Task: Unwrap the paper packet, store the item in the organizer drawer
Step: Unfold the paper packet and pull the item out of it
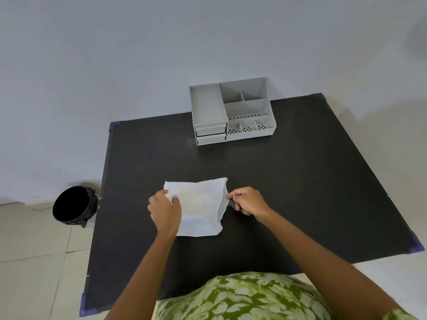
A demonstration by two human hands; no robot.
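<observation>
On the near half of the black rectangular desk (pixel 300 181), well short of the grey plastic organizer (pixel 233 112), lies the white paper sheet (pixel 201 209), largely opened out and roughly flat, with its right edge curling up. Left hand (pixel 165 210): fingers curled, thumb and fingertips pinching the sheet's left edge, on the side away from the organizer's drawers. Right hand (pixel 248 200): fingers drawn together at the sheet's right edge, pinching a small dark item (pixel 231 202) that shows only as a sliver between fingertips and paper. What it is cannot be told; whether the fingers also hold the paper edge cannot be told.

Progress, judged from the layout: unwrapping looks essentially done, since the paper is no longer a folded packet. The item appears to be out of the wrap or just leaving it, at the sheet's right edge and nowhere near the organizer yet.

Farther off, the organizer stands at the desk's far edge against the pale wall (pixel 138 54). Its two small drawers (pixel 210 135) sit stacked at its front left; both look closed or nearly so. Top compartments appear empty.

Remaining: carry the item to the organizer, pull a drawer open, drop it in, close the drawer. The loose paper is left to deal with; a black round bin (pixel 74 205) stands on the floor, left of the desk and nearer than the organizer.
</observation>
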